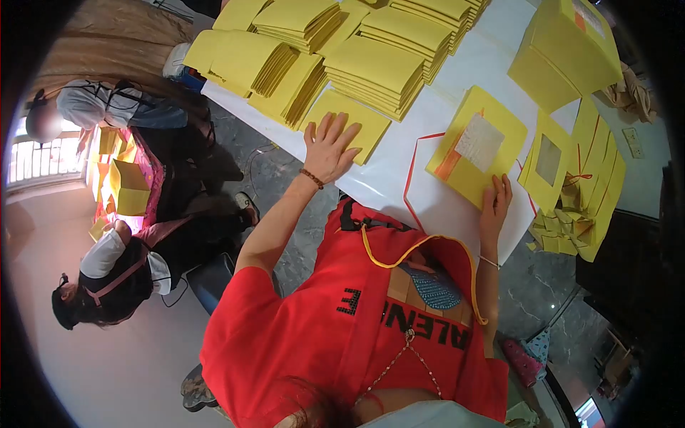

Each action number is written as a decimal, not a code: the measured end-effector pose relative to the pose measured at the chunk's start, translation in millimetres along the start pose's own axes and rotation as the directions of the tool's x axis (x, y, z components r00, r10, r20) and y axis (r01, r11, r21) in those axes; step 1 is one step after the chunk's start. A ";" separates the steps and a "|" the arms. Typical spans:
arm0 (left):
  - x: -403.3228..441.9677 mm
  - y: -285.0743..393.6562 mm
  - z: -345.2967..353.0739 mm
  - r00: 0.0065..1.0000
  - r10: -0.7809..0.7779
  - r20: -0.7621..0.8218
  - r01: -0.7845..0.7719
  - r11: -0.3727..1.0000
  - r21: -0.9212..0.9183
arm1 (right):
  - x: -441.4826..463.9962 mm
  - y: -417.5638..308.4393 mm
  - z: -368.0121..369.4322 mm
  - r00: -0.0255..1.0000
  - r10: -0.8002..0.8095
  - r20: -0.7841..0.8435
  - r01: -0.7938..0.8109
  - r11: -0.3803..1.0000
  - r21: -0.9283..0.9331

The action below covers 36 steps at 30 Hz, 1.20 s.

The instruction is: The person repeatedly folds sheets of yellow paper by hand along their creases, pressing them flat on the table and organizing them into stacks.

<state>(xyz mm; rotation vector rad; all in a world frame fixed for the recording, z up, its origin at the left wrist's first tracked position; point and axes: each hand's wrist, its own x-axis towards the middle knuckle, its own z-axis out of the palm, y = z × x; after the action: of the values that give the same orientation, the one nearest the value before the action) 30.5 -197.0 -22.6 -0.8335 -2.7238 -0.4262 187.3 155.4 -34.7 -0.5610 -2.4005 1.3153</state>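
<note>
My left hand (330, 148) lies with spread fingers on a flat yellow piece (364, 128) near the table's edge, just in front of the stacks of yellow folded pieces (374, 71). My right hand (495, 202) rests at the lower right edge of a yellow packet (479, 146); whether it grips the edge is hard to tell. The packet has a pale printed panel and an orange strip. A red cord (407, 185) runs from beside the packet over the table edge.
The white table (264, 128) carries more yellow stacks at the back. A large yellow box (564, 57) stands at the far right, above tied yellow pieces (596, 171). At the left, two people (118, 274) are beside another table with yellow boxes (128, 187).
</note>
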 end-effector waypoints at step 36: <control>96.4 108.4 25.0 0.712 0.687 0.147 -0.464 0.617 -0.636 | 10.4 -2.5 -11.8 0.981 -0.116 0.158 0.077 0.969 0.235</control>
<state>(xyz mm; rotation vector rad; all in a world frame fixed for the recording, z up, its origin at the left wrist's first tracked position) 11.7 -54.2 7.7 -2.1003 -2.3931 -1.0194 183.5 167.8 -25.5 -0.2727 -2.3291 1.6254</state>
